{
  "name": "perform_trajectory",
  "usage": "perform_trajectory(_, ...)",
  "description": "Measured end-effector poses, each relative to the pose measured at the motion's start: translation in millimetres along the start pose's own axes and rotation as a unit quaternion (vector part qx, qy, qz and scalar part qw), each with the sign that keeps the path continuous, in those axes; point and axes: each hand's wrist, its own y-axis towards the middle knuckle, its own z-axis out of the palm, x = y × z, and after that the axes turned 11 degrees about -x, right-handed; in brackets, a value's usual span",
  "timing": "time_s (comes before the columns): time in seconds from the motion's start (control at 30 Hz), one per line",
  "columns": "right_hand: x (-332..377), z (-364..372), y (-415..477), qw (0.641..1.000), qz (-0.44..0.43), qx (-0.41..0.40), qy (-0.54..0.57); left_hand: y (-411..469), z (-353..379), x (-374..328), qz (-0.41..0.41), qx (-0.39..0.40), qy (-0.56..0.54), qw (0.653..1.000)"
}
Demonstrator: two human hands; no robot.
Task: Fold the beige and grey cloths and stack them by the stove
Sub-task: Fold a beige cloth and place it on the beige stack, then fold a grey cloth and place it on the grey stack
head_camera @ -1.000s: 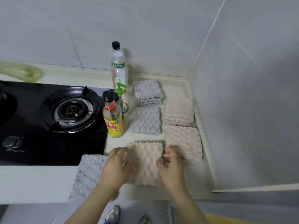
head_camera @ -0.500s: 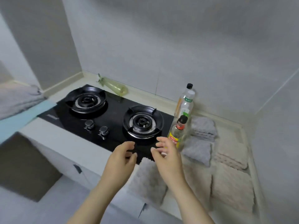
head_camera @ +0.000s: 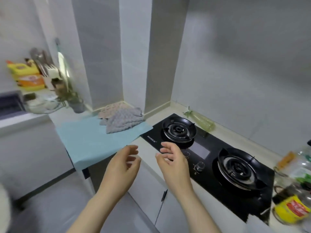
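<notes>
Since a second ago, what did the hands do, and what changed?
Both hands let go of the folded beige cloth right of the stove and moved left. Now the left hand and right hand hang empty, fingers loosely curled, before the stove, near the unfolded grey and beige cloths on the blue mat. The stove and bottles stayed put.

Blue mat; yellow jug far left; green bottle lying sideways.

light: even, soft, dim-grey | shadows: faint | blur: strong at left and right edges | distortion: wide-angle
</notes>
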Motion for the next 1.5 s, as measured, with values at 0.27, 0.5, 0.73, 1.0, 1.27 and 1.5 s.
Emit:
perform_trajectory(0.27,18.5,119.1,47.9,0.998,-0.026,0.051,0.004,77.7,-56.0,57.1,-0.025,-0.041,0.020,0.999)
perform_trajectory(0.5,26.2,214.3,110.8,0.997,-0.018,0.076,0.029,167.8,-93.8,92.4,-0.023,-0.074,0.057,0.995)
perform_trajectory(0.73,31.9,297.4,151.3,0.997,-0.010,0.076,0.010,242.5,-124.6,145.2,-0.040,-0.066,0.040,0.996)
perform_trajectory(1.0,44.9,410.1,173.9,1.000,0.018,-0.004,0.006,345.2,-180.2,211.5,-0.001,-0.004,0.022,1.000)
perform_trajectory(1.27,63.7,478.1,194.0,0.994,0.044,-0.097,-0.017,433.6,-203.0,243.0,0.057,0.080,-0.004,0.995)
perform_trajectory(1.5,38.5,494.7,246.1,0.981,0.065,-0.180,-0.021,498.0,-163.8,266.1,0.091,0.140,-0.011,0.986)
